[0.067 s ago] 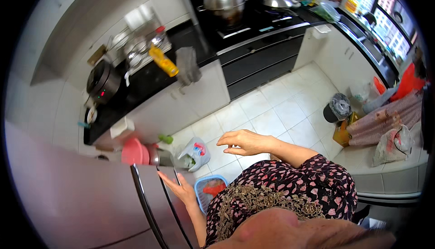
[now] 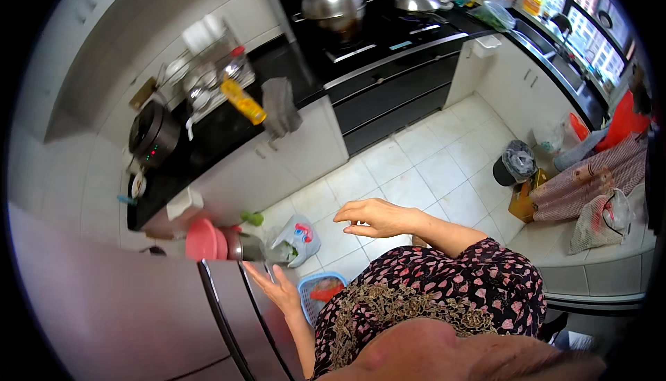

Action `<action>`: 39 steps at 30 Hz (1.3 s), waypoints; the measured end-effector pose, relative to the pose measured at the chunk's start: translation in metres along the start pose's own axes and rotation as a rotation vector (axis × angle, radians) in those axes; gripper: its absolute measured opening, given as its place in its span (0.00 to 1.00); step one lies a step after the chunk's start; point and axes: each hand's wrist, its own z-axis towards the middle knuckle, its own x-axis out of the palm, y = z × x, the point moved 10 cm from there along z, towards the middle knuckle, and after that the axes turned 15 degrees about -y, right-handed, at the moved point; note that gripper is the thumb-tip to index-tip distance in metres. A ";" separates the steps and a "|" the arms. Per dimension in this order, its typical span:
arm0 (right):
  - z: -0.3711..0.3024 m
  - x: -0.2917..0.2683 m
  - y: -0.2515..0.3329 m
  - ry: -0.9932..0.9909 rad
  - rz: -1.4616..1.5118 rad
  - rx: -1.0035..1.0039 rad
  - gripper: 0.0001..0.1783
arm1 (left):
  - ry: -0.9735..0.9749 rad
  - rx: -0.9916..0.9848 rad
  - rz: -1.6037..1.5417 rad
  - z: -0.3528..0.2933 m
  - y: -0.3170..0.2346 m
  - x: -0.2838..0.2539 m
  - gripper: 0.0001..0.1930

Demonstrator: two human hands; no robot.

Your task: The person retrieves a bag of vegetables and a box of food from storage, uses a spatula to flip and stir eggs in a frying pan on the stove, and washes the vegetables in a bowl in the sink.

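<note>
The kitchen in the head view has a pale tiled floor (image 2: pixel 402 190). The fridge (image 2: pixel 139 311) lies left of the spread, empty left hand (image 2: pixel 279 292), the nearer one; contact is unclear. Its long black handle (image 2: pixel 220 318) slants down rightward. The right hand (image 2: pixel 374 218), loosely curled, looks empty.

a head-worn fisheye looks down over the tiled floor (image 2: pixel 411 185)
</note>
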 end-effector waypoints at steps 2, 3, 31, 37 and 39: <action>-0.007 -0.050 -0.038 -0.045 -0.022 0.022 0.18 | 0.092 0.043 0.070 -0.006 -0.024 0.052 0.35; -0.014 -0.075 -0.060 -0.047 -0.032 0.060 0.17 | 0.137 0.063 0.105 -0.011 -0.033 0.080 0.35; -0.077 -0.476 -0.359 -0.817 -0.316 0.683 0.14 | 1.154 -0.119 -0.448 -0.080 -0.218 0.748 0.15; -0.148 -0.544 -0.405 -1.006 -0.356 0.780 0.14 | 1.334 -0.348 -0.476 -0.147 -0.272 0.841 0.16; -0.168 -0.571 -0.424 -1.016 -0.362 0.797 0.14 | 1.320 -0.375 -0.453 -0.166 -0.283 0.865 0.16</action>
